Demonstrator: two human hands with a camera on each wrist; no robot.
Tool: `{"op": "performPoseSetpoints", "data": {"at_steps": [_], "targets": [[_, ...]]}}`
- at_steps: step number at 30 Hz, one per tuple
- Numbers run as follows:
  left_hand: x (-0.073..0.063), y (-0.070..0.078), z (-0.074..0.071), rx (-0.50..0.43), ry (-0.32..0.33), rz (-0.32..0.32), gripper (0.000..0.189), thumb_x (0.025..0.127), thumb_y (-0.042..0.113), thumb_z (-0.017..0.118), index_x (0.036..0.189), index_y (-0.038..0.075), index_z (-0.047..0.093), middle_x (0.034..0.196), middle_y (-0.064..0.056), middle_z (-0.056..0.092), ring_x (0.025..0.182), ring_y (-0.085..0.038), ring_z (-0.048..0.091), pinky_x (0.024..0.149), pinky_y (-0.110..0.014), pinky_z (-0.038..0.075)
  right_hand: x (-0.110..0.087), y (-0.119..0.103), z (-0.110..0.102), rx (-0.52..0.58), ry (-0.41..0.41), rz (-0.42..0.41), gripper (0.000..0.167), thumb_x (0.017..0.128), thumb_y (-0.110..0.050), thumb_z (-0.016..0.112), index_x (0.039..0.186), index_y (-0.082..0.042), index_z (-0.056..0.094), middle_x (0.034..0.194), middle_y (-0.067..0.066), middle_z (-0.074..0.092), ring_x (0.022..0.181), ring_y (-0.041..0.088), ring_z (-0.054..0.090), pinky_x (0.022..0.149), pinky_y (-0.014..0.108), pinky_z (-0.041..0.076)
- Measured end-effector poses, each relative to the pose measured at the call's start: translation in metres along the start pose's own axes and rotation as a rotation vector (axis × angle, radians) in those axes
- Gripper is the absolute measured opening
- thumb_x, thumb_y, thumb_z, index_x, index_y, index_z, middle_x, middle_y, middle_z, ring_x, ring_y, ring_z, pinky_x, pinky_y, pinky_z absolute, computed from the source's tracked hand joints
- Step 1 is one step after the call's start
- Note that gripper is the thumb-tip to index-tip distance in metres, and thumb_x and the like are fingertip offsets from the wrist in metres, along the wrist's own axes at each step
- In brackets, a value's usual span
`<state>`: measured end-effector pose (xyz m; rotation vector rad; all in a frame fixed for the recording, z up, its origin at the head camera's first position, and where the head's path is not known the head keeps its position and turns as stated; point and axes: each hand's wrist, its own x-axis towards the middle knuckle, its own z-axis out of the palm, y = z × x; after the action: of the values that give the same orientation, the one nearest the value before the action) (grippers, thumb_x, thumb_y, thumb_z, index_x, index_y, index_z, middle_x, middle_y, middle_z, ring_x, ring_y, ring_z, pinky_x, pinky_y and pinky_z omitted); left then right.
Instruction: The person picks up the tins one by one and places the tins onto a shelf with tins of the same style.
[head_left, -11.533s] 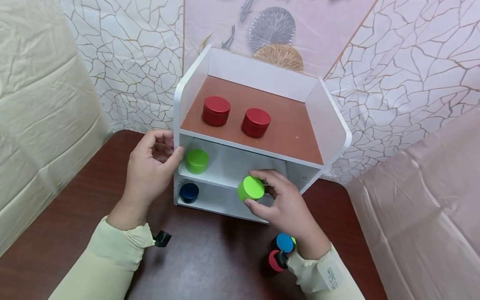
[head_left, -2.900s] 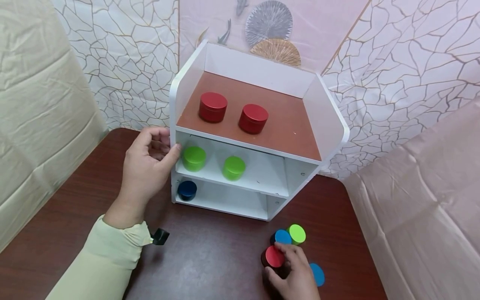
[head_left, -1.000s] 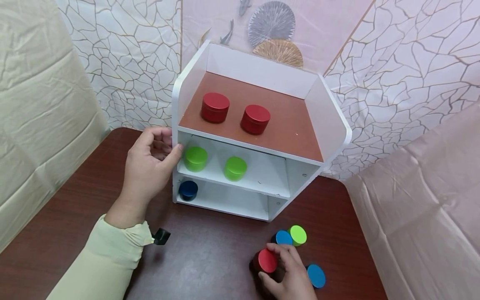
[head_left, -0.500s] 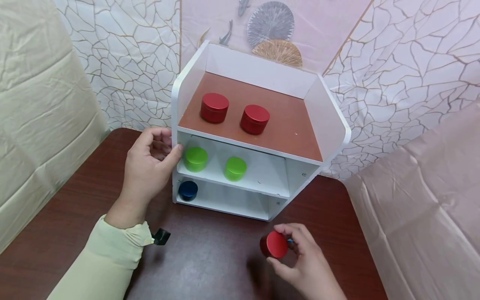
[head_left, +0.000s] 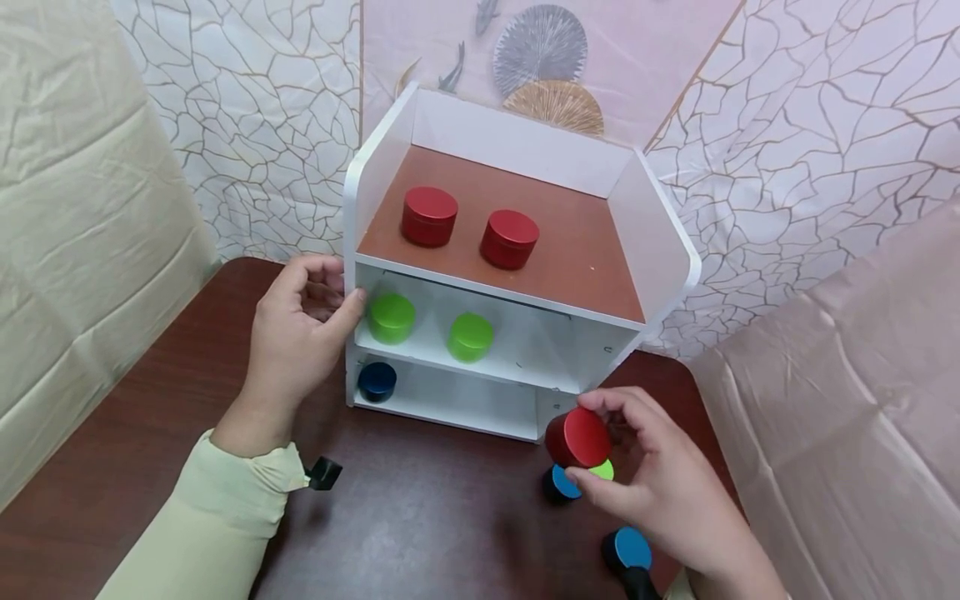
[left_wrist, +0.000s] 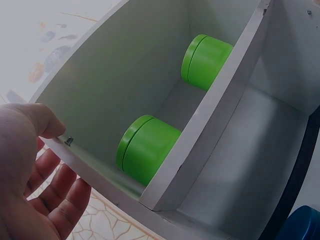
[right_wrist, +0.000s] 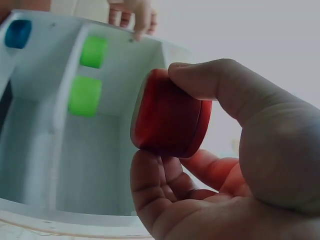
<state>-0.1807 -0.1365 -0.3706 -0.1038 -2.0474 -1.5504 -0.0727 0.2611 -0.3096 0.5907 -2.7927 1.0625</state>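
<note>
My right hand [head_left: 660, 475] pinches a round red tin [head_left: 577, 437] between thumb and fingers, in front of the white shelf unit's lower right corner. In the right wrist view the red tin [right_wrist: 172, 114] is tilted on its side, fingertips under it. My left hand [head_left: 303, 329] grips the left side panel of the shelf unit [head_left: 350, 333], thumb at the front edge and fingers outside. Two red tins [head_left: 430, 217] stand on the brown top board. On the middle shelf sit two green tins [left_wrist: 149, 150], and a dark blue tin [head_left: 377, 382] is at the lower shelf's left end.
On the dark wooden table [head_left: 405, 517] near my right hand are a blue-lidded tin [head_left: 561, 483], a green tin [head_left: 603, 470] partly hidden behind the held one, and another blue-lidded tin [head_left: 632, 547] close to my right wrist. Patterned cloth [head_left: 262, 125] hangs behind the shelf unit.
A green tin went onto the middle shelf beside the first. My right hand then took a red tin from the table and lifted it toward the shelf unit. The left hand stayed put.
</note>
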Motion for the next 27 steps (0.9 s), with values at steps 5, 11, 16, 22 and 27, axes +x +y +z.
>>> {"op": "performPoseSetpoints", "data": {"at_steps": [5,11,16,22,27], "targets": [[0.0,0.0,0.0,-0.008,-0.002,0.003,0.037,0.103,0.025,0.083,0.134,0.01,0.069,0.113,-0.004,0.071,0.101,-0.015,0.065,0.081,-0.014,0.057,0.015,-0.011,-0.018,0.042,-0.001,-0.052,0.071,0.082,-0.008,0.101,0.143,-0.02,0.065,0.131,-0.01,0.066,0.107,0.016,0.073,0.086,0.023,0.066],[0.0,0.0,0.0,-0.008,0.003,0.004,0.036,0.102,0.024,0.083,0.133,0.01,0.069,0.112,-0.004,0.071,0.1,-0.015,0.066,0.081,-0.013,0.056,0.038,-0.023,-0.034,0.186,-0.063,-0.057,0.068,0.088,0.002,0.094,0.146,-0.013,0.062,0.132,0.003,0.068,0.107,0.024,0.075,0.086,0.027,0.068],[0.0,0.0,-0.001,-0.01,0.007,0.0,0.036,0.102,0.023,0.083,0.132,0.009,0.07,0.111,-0.003,0.071,0.099,-0.015,0.066,0.08,-0.014,0.056,0.061,-0.034,-0.045,0.177,-0.07,-0.055,0.067,0.089,0.002,0.092,0.147,-0.009,0.059,0.132,0.007,0.067,0.111,0.025,0.074,0.09,0.024,0.067],[0.0,0.0,-0.002,-0.011,0.006,-0.002,0.036,0.102,0.024,0.083,0.132,0.01,0.07,0.112,-0.003,0.071,0.1,-0.015,0.066,0.08,-0.013,0.056,0.09,-0.044,-0.049,0.052,-0.034,-0.041,0.064,0.092,-0.009,0.093,0.147,-0.011,0.06,0.134,0.004,0.067,0.113,0.02,0.074,0.095,0.016,0.062],[0.0,0.0,-0.001,-0.013,-0.001,-0.002,0.036,0.102,0.024,0.083,0.133,0.011,0.07,0.113,-0.004,0.07,0.101,-0.016,0.066,0.081,-0.013,0.056,0.106,-0.052,-0.053,0.022,-0.013,-0.016,0.061,0.095,-0.014,0.092,0.148,-0.011,0.061,0.135,0.006,0.07,0.114,0.022,0.074,0.094,0.014,0.061]]}}
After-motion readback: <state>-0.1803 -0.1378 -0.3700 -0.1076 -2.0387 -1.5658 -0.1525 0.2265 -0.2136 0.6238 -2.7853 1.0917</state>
